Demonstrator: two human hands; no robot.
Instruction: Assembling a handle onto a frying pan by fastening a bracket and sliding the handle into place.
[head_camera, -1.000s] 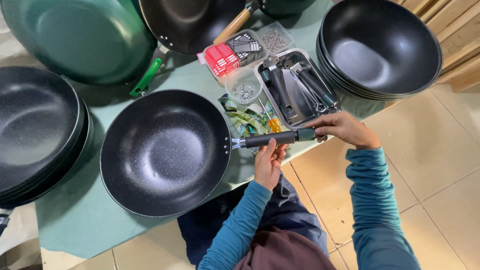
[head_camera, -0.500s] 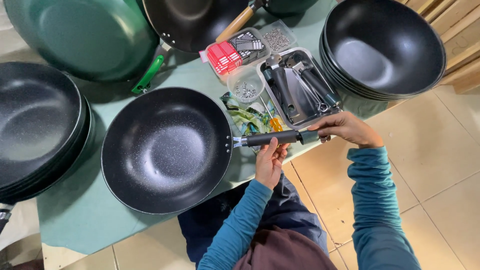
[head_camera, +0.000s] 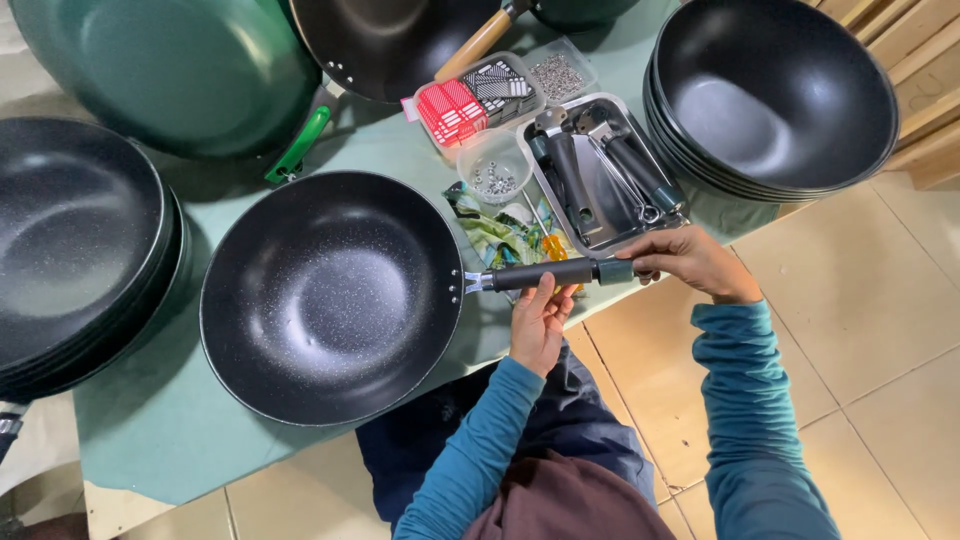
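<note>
Now, line by line:
Pan: black speckled non-stick wok (head_camera: 330, 295) sits flat on the pale green table (head_camera: 140, 440), near its front edge, between a stack of black pans (head_camera: 70, 250) and a metal tray of loose handles (head_camera: 600, 175).
Handle: straight dark handle with a grey-green end cap (head_camera: 545, 273) juts right from the wok's rim bracket, out past the table edge.
Left hand: left hand (head_camera: 538, 325) cups the handle's middle from below, fingers curled up onto it.
Right hand: right hand (head_camera: 690, 262) is closed around the end cap.
Handling: likely heavy and rigid, bowl-weighted; the coating looks slick, so the handle is the sounder hold.
Nearby: clear tub of small nuts (head_camera: 493, 172) just behind the handle.
</note>
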